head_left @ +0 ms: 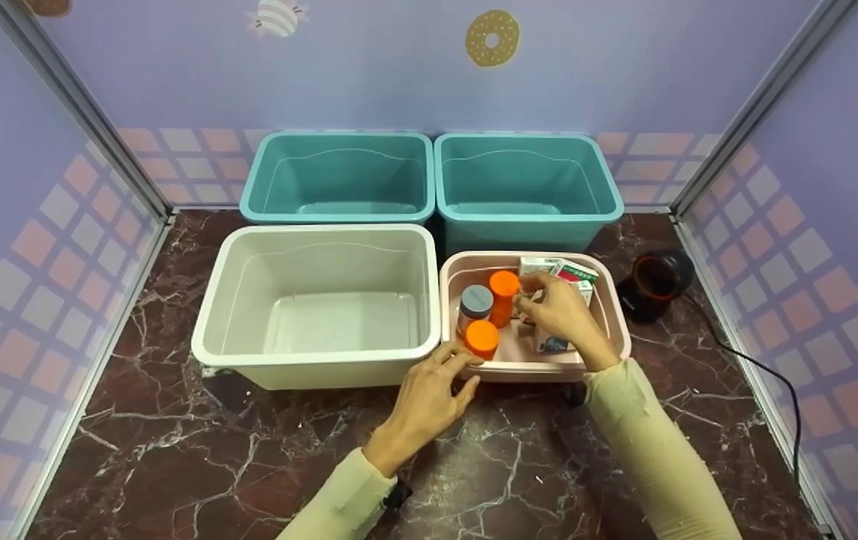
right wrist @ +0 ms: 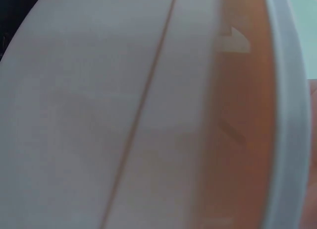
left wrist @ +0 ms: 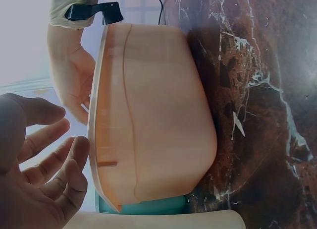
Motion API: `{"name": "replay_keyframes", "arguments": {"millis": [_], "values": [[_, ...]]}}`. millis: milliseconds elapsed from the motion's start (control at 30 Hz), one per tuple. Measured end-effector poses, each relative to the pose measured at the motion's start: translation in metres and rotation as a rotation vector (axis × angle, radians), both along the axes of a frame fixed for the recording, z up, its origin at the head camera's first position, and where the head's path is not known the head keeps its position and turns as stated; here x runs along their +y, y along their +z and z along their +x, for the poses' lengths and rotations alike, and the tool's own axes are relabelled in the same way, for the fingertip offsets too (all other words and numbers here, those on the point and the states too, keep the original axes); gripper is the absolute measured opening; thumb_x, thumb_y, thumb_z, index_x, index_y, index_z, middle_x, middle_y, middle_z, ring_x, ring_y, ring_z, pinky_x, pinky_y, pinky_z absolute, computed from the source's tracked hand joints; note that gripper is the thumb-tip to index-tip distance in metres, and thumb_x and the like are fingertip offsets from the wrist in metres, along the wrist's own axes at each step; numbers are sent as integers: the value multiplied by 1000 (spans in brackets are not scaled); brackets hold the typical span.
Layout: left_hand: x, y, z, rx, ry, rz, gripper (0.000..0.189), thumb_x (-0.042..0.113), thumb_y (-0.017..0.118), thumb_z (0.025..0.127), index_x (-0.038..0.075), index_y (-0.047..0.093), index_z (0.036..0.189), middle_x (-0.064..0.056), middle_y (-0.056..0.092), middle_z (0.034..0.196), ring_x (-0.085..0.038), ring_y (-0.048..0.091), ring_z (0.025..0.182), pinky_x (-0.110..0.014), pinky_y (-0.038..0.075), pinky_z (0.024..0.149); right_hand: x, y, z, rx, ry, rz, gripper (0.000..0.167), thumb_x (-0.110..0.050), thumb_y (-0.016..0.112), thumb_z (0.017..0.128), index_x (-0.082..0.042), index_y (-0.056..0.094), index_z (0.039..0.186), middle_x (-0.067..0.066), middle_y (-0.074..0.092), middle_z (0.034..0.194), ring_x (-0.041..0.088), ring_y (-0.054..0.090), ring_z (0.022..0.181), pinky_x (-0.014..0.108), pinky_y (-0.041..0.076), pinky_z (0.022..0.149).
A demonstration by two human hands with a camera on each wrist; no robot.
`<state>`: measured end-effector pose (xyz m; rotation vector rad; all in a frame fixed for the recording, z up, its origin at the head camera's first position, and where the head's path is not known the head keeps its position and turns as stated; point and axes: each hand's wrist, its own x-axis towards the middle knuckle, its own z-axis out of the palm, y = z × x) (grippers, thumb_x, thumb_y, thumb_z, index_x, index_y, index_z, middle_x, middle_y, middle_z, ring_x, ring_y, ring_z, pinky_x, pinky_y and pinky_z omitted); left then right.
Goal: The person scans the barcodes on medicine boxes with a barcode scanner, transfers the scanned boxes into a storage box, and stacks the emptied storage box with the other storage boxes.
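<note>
A pink bin [head_left: 534, 367] holds two orange-capped bottles, one at the back [head_left: 504, 285] and one in front [head_left: 481, 337], a grey-capped bottle [head_left: 476, 300] and several small boxes [head_left: 577, 275]. My left hand [head_left: 429, 394] touches the front left rim with loosely bent fingers; the left wrist view shows nothing gripped in that hand [left wrist: 44, 164]. Inside the bin, my right hand [head_left: 560, 307] reaches over the boxes, thumb and fingertips beside the back orange cap. Whether they pinch anything is hidden. The bin's outer wall [right wrist: 99, 90] fills most of the right wrist view.
A white bin [head_left: 316, 360] stands left of the pink one. Behind them are two teal bins, left [head_left: 339, 217] and right [head_left: 526, 232]. A black corded device [head_left: 658, 281] sits at right on the dark marbled tabletop [head_left: 174, 450]. Walls enclose the back and sides.
</note>
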<state>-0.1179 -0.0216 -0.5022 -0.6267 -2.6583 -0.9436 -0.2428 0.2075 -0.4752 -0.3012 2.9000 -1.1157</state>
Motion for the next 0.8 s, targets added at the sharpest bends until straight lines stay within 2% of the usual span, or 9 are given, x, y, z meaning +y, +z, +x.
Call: {"name": "replay_keyframes", "arguments": {"millis": [200, 367, 600, 800], "values": [[1, -5, -3, -20, 4, 8, 18, 23, 69, 93, 19, 72, 111, 4, 64, 113, -18, 69, 84, -31, 59, 74, -2, -1, -2, -27, 4, -28, 42, -22, 70, 89, -1, 64, 125, 18, 70, 119, 31, 73, 91, 45, 57, 85], [2, -9, -5, -30, 4, 13, 18, 22, 69, 93, 19, 72, 111, 3, 65, 113, -18, 68, 79, -30, 59, 70, -4, -1, -3, -18, -14, -3, 41, -21, 69, 89, -1, 64, 125, 19, 69, 121, 34, 69, 97, 48, 54, 91], [2, -10, -7, -57, 10, 25, 17, 21, 69, 93, 18, 72, 110, 4, 64, 114, -17, 67, 82, -28, 59, 70, -6, -3, -7, -25, -18, -1, 45, -20, 71, 87, -2, 62, 128, 19, 69, 123, 39, 66, 111, 50, 50, 99], [2, -11, -8, -71, 12, 26, 17, 21, 68, 94, 19, 72, 110, 4, 64, 114, -17, 68, 83, -28, 59, 71, -7, -5, -9, -36, -14, 5, 52, -21, 70, 87, -1, 58, 134, 20, 67, 127, 39, 64, 114, 50, 50, 102]]}}
